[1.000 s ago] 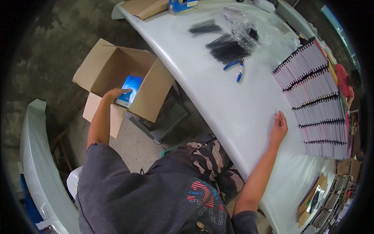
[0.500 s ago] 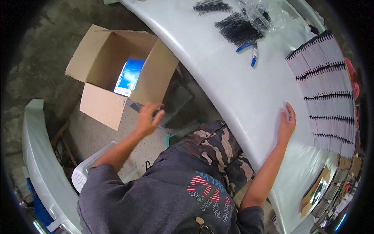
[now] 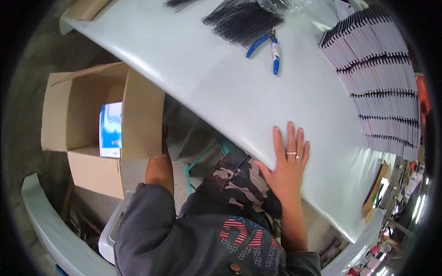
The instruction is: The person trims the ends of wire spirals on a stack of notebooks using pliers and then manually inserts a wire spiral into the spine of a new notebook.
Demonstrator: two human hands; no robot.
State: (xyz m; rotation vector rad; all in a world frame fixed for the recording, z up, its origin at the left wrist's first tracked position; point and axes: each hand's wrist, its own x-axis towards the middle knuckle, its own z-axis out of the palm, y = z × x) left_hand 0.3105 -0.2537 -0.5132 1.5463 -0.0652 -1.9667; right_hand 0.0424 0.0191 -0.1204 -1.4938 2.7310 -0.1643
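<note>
My right hand (image 3: 288, 172) lies flat on the white-covered table (image 3: 221, 96) near its edge, fingers spread, two rings showing, holding nothing. My left forearm (image 3: 159, 177) reaches down beside the near right wall of an open cardboard box (image 3: 142, 119). The left hand is in shadow between that box and the table, its fingers hidden. Inside the box rests a blue and white spiral-bound book (image 3: 111, 126). Blue-handled pliers (image 3: 268, 48) lie on the table beyond my right hand, beside a pile of black spiral binding coils (image 3: 237, 23).
Stacked spiral-bound books (image 3: 380, 87) stand along the table's right side. Clear plastic wrap (image 3: 285, 4) lies by the coils at the back. Below the box are a white plastic chair (image 3: 108, 239) and a second white surface (image 3: 50, 230). A teal frame (image 3: 193, 170) stands under the table edge.
My left hand has gone from in front of the box down beside its right wall. My right hand has shifted left along the table and spread flat. The view has turned and shifted.
</note>
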